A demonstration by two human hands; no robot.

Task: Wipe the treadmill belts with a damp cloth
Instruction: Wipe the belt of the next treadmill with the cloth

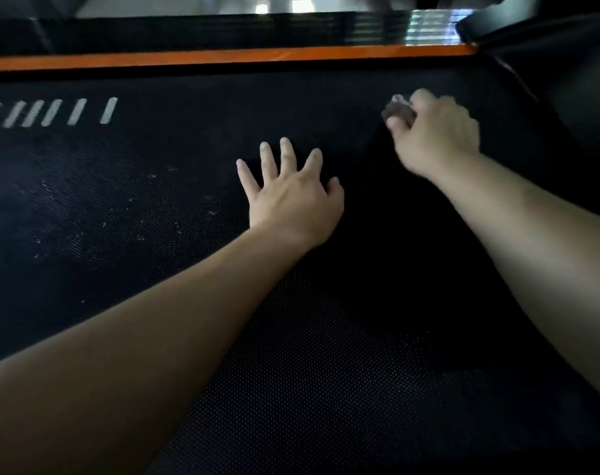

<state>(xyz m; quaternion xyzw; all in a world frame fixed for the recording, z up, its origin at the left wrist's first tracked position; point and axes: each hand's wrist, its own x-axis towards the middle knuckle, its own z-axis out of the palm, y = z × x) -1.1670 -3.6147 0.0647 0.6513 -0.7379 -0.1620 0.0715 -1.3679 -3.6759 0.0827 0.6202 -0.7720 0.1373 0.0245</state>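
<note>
The black textured treadmill belt (127, 207) fills most of the view, with pale dust specks on its left half. My left hand (291, 197) rests flat on the belt near the middle, fingers spread and straight. My right hand (435, 135) is farther away on the right, fingers curled round a small grey cloth (396, 109) that it presses onto the belt. Only a bunched bit of the cloth shows past the fingers.
An orange side rail (223, 58) runs along the belt's far edge, with a black strip and a glossy surface behind it. White slanted stripes (51, 113) mark the belt at the far left. A dark treadmill part (566, 80) rises at the far right.
</note>
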